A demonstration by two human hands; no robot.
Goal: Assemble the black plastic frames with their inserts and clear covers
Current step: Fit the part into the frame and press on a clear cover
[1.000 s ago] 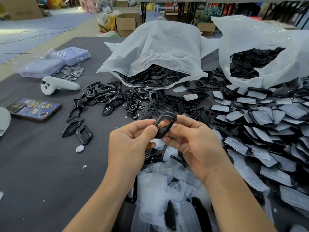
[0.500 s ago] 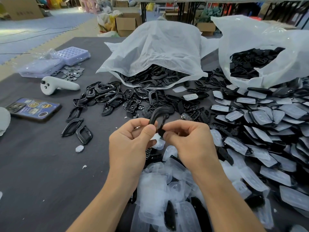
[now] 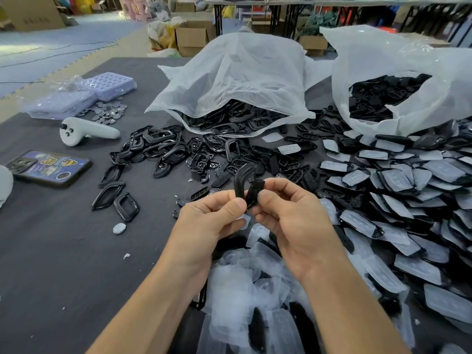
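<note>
I hold a black frame (image 3: 241, 178) above the table (image 3: 51, 251), just over the clear covers (image 3: 250, 277). My left hand (image 3: 207, 223) pinches its lower end between thumb and fingers, and my right hand (image 3: 293, 213) pinches a black insert (image 3: 255, 191) against it. Beyond lie loose frames (image 3: 163, 146), at the mouth of a white bag (image 3: 237, 77). To my right are heaped covered pieces (image 3: 408, 200). A phone (image 3: 48, 167) and a controller (image 3: 86, 131) lie far left.

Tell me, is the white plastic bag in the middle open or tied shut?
Open. The mouth of the middle bag gapes toward the person, and black frames spill from it onto the dark table.
</note>
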